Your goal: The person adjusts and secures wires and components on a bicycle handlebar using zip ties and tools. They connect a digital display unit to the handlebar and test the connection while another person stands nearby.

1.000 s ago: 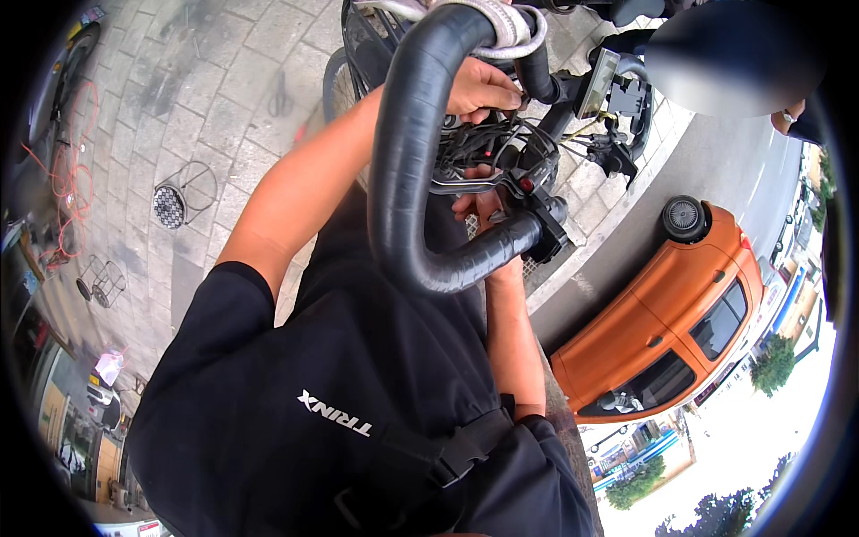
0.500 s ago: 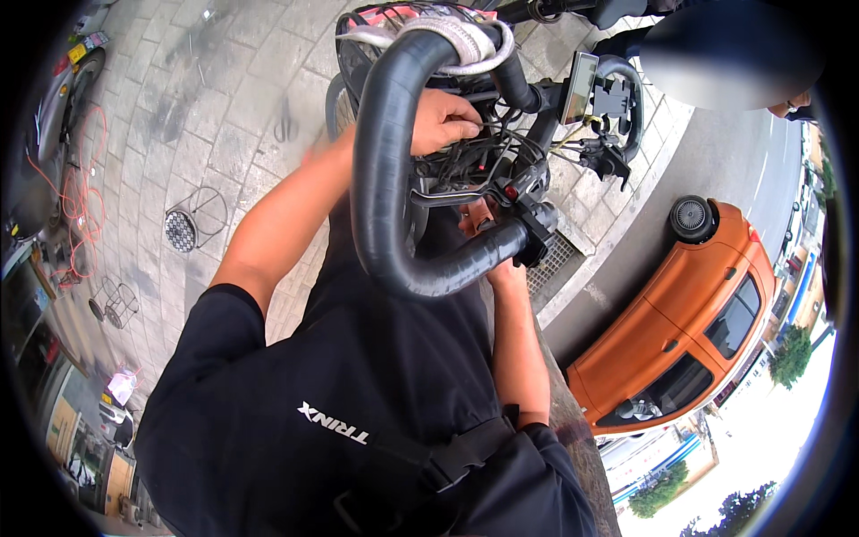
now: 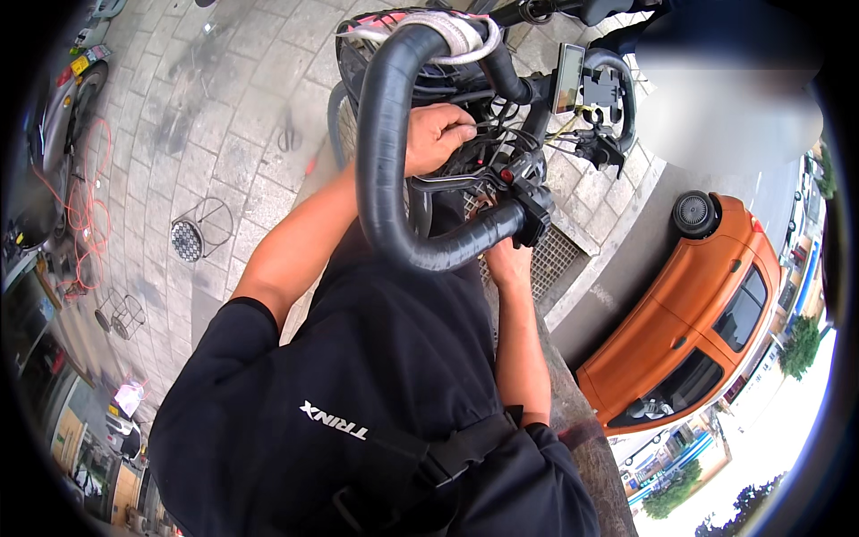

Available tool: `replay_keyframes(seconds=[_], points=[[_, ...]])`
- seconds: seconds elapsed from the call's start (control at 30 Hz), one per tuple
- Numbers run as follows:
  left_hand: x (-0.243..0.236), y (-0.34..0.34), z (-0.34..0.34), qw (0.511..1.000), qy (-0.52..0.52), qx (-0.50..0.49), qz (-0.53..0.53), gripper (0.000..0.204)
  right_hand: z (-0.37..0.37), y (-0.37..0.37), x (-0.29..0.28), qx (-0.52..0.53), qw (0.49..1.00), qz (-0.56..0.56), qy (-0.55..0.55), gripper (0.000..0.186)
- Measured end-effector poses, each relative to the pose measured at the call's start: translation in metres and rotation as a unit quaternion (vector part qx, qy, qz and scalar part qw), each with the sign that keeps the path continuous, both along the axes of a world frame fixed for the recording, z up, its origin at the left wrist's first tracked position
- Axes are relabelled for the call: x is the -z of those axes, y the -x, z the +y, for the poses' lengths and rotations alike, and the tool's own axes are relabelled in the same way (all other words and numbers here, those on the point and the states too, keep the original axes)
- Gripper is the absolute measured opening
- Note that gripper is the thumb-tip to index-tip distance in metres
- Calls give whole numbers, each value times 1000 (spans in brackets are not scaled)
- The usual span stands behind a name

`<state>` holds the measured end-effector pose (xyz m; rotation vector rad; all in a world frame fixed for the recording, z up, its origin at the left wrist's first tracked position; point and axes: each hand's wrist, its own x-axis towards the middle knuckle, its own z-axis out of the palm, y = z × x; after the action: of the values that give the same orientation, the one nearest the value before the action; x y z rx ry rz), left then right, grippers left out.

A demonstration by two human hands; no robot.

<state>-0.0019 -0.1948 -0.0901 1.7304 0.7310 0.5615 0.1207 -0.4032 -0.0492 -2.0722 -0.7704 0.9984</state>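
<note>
Curved black drop handlebars (image 3: 382,152) of a bicycle fill the upper middle, with white strap (image 3: 452,36) looped over the top. Behind the near bar, my left hand (image 3: 437,134) has curled fingers among a bundle of black cables (image 3: 488,139); what they grip is too small to make out. My right hand (image 3: 503,259) reaches up beneath the right bar end and brake lever assembly (image 3: 528,201), its fingers mostly hidden. A screen in a mount (image 3: 568,78) and a black bracket (image 3: 598,89) sit on the bars.
A blurred person (image 3: 725,107) stands at the upper right. An orange car (image 3: 662,331) is on the road beside the kerb and drain grate (image 3: 559,259). At left are a parked scooter (image 3: 49,161), red hose (image 3: 85,224) and wire-framed stands (image 3: 201,233) on the paving.
The handlebars sit a little further left in view than a second ago. My left hand has moved down and left with them; my right hand is more hidden. The blurred person shifted slightly.
</note>
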Motion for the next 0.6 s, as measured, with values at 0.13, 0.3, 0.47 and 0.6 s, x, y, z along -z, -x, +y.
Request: replay_keyframes(seconds=[0.13, 0.3, 0.47, 0.6], points=[[-5, 5, 2, 901, 414, 87, -96, 29, 8, 8, -24, 99, 994, 41, -19, 16], [-11, -23, 1, 947, 316, 51, 2, 30, -3, -10, -12, 128, 987, 98, 1, 10], [-10, -45, 23, 928, 361, 43, -85, 27, -6, -25, -14, 153, 979, 113, -66, 22], [3, -51, 30, 835, 494, 40, -241, 20, -6, -20, -25, 175, 974, 129, -65, 28]])
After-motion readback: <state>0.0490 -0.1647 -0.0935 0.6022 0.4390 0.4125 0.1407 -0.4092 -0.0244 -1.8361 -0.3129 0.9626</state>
